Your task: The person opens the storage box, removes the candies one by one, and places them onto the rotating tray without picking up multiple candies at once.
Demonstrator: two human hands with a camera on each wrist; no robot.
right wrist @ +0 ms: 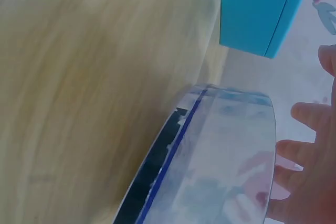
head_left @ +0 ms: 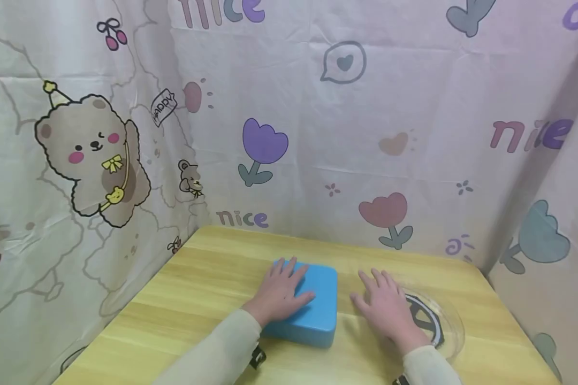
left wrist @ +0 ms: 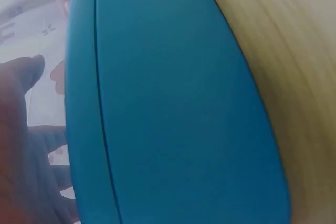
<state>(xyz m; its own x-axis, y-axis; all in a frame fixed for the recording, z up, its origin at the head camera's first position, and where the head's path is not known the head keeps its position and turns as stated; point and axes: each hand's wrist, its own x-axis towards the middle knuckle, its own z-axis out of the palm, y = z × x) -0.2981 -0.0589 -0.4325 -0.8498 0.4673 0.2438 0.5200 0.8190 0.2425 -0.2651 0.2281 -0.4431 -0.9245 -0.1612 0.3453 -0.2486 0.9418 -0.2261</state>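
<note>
Just under left fingers (head_left: 288, 269), blue box (head_left: 321, 291), container (right wrist: 226, 135) under right fingers (head_left: 380, 280).

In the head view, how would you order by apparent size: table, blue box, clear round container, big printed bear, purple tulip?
1. Table
2. Big printed bear
3. Blue box and clear round container: order unsure, the latter partly covered
4. Purple tulip

A curtained-off nook, homely in look: pastel cartoon-printed cloth (head_left: 308, 107) hangs from nine through twelve to three o'clock, a winking bear (head_left: 93, 160) at nine, wood-grain tabletop (head_left: 192, 291) at six.
</note>
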